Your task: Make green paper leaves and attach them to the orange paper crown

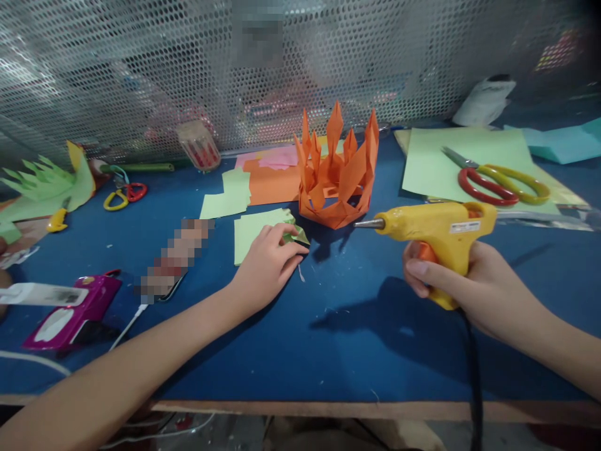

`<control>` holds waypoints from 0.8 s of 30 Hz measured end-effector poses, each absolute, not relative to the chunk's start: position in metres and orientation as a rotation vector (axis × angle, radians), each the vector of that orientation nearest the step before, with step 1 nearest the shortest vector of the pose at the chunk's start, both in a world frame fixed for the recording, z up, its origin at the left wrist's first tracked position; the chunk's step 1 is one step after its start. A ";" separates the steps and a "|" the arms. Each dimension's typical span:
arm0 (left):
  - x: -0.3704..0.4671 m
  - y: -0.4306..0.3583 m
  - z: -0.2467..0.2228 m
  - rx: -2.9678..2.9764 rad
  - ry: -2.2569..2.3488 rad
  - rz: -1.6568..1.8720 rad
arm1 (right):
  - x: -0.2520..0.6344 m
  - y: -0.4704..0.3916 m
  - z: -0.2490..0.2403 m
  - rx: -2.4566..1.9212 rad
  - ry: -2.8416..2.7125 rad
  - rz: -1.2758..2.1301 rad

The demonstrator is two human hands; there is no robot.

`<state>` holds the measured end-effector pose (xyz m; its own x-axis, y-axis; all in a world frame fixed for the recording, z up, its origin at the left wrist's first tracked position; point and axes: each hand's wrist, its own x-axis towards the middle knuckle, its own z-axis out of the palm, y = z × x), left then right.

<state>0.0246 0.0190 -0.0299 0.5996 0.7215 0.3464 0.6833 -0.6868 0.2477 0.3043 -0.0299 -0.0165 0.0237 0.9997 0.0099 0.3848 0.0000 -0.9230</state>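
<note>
My right hand (451, 272) is wrapped round a yellow hot glue gun (432, 225), a finger at its orange trigger. The gun's metal nozzle points left, above the blue table. My left hand (272, 254) is closed, fingertips pinching a small folded piece of green paper (297, 233) at the table; the fingers partly hide it. Under and beside that hand lie light green paper squares (246, 232). Just beyond, an orange folded-paper crown (335, 210) with pointed tips stands upright, near the nozzle but apart from it.
Scissors (493, 181) rest on green sheets (427, 156) at the right. Small scissors (124, 191), a phone (176, 257), a purple case (75, 313) and a green paper piece with pointed strips (42, 181) are left. A jar (200, 145) stands by the perforated metal panel (154, 69). The gun's cord (474, 376) hangs over the table edge.
</note>
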 end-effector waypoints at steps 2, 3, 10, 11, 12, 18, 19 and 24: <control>0.024 0.021 -0.030 2.728 1.197 0.658 | 0.304 -0.030 -0.015 -1.500 -1.494 1.020; 0.024 0.021 -0.031 2.733 1.198 0.656 | 0.303 -0.030 -0.015 -1.499 -1.498 1.035; 0.026 0.018 -0.028 2.835 1.080 0.542 | 0.303 -0.031 -0.016 -1.512 -1.484 1.051; 0.026 0.017 -0.026 2.857 1.058 0.522 | 0.303 -0.030 -0.016 -1.516 -1.481 1.053; 0.025 0.017 -0.023 2.878 1.034 0.493 | 0.303 -0.030 -0.016 -1.519 -1.480 1.056; 0.015 0.024 -0.006 2.808 0.812 0.293 | 0.303 -0.031 -0.014 -1.528 -1.491 1.090; 0.014 0.025 -0.005 2.807 0.797 0.276 | 0.303 -0.031 -0.014 -1.528 -1.493 1.092; 0.014 0.031 -0.016 2.821 0.872 0.372 | 0.301 -0.030 -0.014 -1.530 -1.502 1.086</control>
<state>0.0139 0.0314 -0.0156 0.7986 0.5720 0.1874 0.5308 -0.8160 0.2287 0.3009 -0.0300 -0.0135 -0.0345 0.9962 -0.0796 0.3876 -0.0601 -0.9199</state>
